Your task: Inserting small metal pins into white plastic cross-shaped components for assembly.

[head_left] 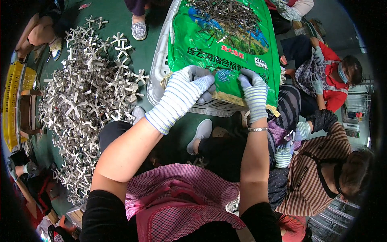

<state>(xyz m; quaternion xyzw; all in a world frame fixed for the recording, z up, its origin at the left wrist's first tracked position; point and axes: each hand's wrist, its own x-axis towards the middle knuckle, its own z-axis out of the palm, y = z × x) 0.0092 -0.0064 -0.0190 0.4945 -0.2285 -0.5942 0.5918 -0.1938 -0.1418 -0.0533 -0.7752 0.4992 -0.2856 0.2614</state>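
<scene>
A green printed sack (177,44) lies spread over a white plastic crate (155,76) in front of me. On its near part rests a small heap of thin blue pieces (223,76), too small to name. My left hand (183,92), in a striped glove with grey fingertips, is closed just left of that heap, its fingers curled and thumb pressed in. To the heap's right, my right hand (254,90), gloved alike, has its thumb and fingers bent together. Whatever either hand pinches is hidden. Farther up the sack lies a pile of thin dark metal pieces (229,16).
A big heap of whitish star-shaped parts (86,105) covers the green floor at left. Beyond it stands a yellow basket (28,80). Co-workers sit close at right, one in a striped top (310,177), another in red (334,80). A person's shoe (139,30) is beside the crate.
</scene>
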